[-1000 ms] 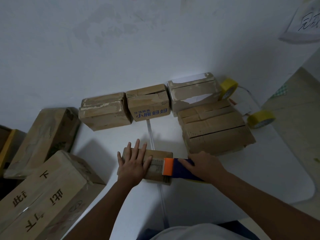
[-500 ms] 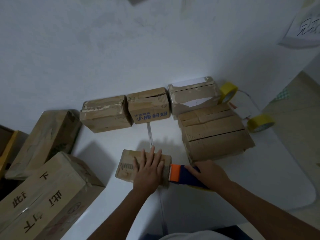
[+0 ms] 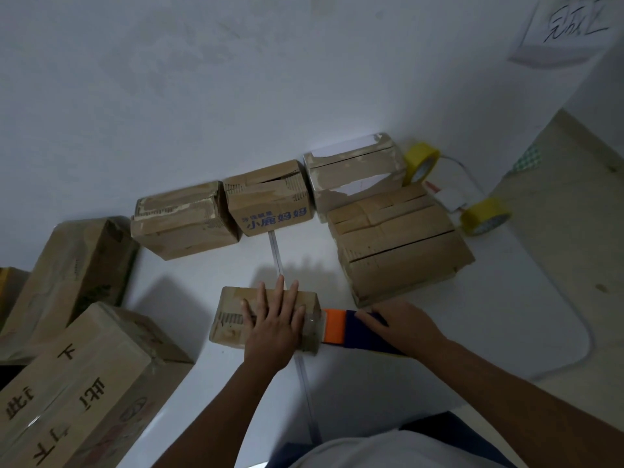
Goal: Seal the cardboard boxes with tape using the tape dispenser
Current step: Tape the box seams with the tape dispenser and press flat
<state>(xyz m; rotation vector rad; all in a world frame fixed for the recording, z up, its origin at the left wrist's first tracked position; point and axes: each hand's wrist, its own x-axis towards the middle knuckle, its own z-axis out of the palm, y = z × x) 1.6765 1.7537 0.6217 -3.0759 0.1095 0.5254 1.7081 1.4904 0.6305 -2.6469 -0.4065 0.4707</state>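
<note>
Left hand (image 3: 275,327) further right on box (image 3: 233,319), dispenser (image 3: 351,331) alongside.

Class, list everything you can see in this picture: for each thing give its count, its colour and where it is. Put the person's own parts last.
small brown cardboard box: one, table centre, under the left hand
orange and dark blue tape dispenser: one, at that box's right end
other brown cardboard boxes: three in a row by the wall, one larger at right, three at far left
yellow tape rolls: two, right of the boxes
white table: one
white paper sign with handwriting: one, on the wall, upper right
left hand: flat on the small box
right hand: holds the dispenser
</note>
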